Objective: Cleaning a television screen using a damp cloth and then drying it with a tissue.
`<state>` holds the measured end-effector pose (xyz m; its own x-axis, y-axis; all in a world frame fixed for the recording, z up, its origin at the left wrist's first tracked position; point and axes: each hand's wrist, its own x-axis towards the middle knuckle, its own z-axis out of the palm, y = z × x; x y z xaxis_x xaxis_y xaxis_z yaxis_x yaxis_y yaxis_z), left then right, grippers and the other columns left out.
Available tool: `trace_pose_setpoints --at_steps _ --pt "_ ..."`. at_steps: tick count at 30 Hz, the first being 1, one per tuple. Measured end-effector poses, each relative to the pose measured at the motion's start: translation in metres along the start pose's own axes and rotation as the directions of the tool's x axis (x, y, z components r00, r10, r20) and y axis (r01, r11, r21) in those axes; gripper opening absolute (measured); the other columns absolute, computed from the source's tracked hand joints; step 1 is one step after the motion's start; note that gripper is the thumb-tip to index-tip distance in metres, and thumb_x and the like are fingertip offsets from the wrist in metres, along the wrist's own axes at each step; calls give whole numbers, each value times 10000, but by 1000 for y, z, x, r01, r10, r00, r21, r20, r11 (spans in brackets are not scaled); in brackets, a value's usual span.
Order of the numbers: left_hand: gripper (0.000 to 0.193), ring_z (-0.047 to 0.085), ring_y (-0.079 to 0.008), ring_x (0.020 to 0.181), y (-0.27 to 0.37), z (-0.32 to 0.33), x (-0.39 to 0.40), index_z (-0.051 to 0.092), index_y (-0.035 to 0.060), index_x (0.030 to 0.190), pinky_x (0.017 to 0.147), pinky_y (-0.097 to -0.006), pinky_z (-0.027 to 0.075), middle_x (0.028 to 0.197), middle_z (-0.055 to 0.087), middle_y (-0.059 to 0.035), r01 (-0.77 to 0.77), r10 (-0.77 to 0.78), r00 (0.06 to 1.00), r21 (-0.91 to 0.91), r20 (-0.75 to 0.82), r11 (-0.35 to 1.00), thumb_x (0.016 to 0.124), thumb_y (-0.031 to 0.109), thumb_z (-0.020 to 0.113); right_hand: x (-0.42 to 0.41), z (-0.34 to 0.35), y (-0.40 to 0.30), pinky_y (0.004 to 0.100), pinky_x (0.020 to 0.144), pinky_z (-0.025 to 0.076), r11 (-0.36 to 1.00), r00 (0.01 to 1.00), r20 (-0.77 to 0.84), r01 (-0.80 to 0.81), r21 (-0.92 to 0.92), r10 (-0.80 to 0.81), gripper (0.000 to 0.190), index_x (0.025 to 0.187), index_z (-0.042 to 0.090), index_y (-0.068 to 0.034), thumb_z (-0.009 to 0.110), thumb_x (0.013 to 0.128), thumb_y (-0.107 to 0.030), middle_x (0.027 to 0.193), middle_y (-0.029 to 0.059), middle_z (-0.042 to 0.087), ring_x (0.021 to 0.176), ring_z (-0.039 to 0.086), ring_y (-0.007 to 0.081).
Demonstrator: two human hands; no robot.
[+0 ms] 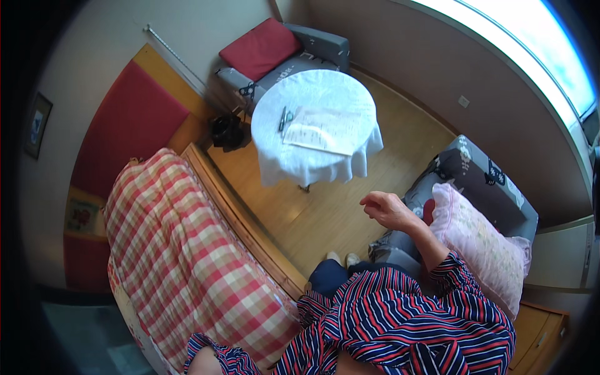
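Observation:
My right hand (pixel 386 211) hangs in front of me over the wooden floor (pixel 323 211), its fingers loosely bent and a little apart. No object shows in it. It is nearest to a grey patterned armchair (pixel 487 178), which carries a pink floral pillow (pixel 478 239). Only part of my left arm shows at the bottom edge; my left hand is out of view. Ahead stands a round table (pixel 272 98) under a white cloth. A sheet of paper with writing (pixel 323 131) lies on it, beside a dark pen (pixel 282 119) and a small greenish item (pixel 290 116).
To my left is a bed with a red checked quilt (pixel 201 248), a wooden side rail (pixel 243 234) and a red headboard (pixel 131 112). A second armchair (pixel 323 42) with a red cushion (pixel 260 49) stands behind the table. A black bin (pixel 226 131) sits near the headboard.

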<state>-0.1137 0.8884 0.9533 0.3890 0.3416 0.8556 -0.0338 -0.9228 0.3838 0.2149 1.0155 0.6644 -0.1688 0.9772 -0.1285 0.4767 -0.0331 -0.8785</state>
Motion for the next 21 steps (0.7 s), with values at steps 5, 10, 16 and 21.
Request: trace_pose_setpoints --at_steps 5,10,16,21 --pt "426 642 -280 541 -107 -13 48 556 67 1025 503 -441 534 670 653 -207 -86 183 945 -334 270 938 855 440 440 40 -38 20 362 770 518 1000 976 -217 15 -21 -19 193 1028 645 6 612 874 -106 890 177 677 843 672 282" --pt "175 630 -198 514 -207 -2 96 642 1 620 472 -319 510 637 665 -107 -306 463 825 -432 325 848 741 103 567 29 -69 49 331 710 518 980 898 -391 -186 75 201 189 1030 637 15 615 874 -89 862 145 680 781 662 214" --pt "203 638 -206 541 -282 29 147 658 -13 641 533 -314 528 662 674 -120 -204 410 836 -489 363 848 765 119 567 28 -114 88 294 677 519 928 773 -513 -321 189 372 192 1032 639 22 611 871 -78 822 117 688 736 652 153" --pt "220 660 -235 667 -392 93 199 683 -27 812 665 -348 551 819 690 -155 32 433 719 -648 544 761 856 150 560 67 -194 143 292 656 522 912 753 -516 -349 214 409 193 1029 647 15 604 858 -65 805 112 685 704 650 150"
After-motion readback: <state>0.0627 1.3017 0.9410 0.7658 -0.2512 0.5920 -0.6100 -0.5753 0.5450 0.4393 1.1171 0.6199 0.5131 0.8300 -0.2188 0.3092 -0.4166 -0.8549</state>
